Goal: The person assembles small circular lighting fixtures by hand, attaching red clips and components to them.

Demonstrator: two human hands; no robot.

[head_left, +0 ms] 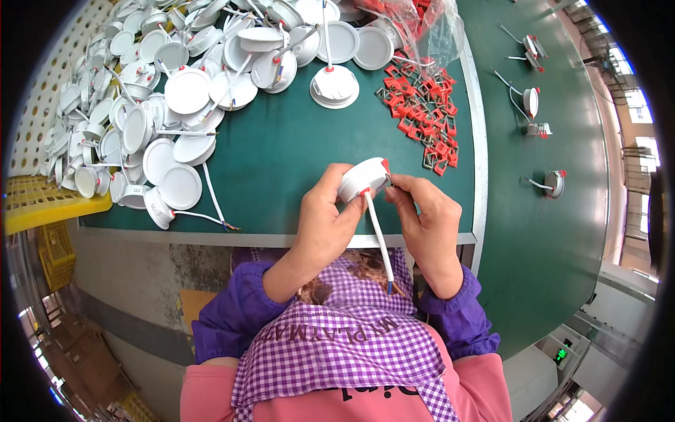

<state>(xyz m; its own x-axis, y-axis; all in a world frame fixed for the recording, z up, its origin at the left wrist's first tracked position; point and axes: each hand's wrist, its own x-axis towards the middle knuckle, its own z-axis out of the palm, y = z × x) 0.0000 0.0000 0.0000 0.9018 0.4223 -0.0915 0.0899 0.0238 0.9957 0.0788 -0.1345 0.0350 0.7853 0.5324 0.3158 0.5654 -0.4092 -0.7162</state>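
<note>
Over the table's front edge, my left hand [325, 214] grips a round white downlight [362, 177] by its rim, tilted on its side. A white cable [378, 235] hangs from a red grommet on it, and coloured wire ends show at its tip. At the lamp's right side sits a red clip [385, 166] with a metal spring. The thumb and forefinger of my right hand [430, 221] are pinched at that clip; the fingertips partly hide the spring. Beyond my hands, another white downlight [334, 88] lies on the green tabletop [281, 151] with its cable pointing away.
A large heap of white downlights [186, 91] covers the left and back. Red spring clips [429, 119] lie piled to the right, below a clear plastic bag [439, 32]. Past a metal edge [480, 141], a green belt [548, 232] carries several lamps. A yellow crate [56, 204] stands left.
</note>
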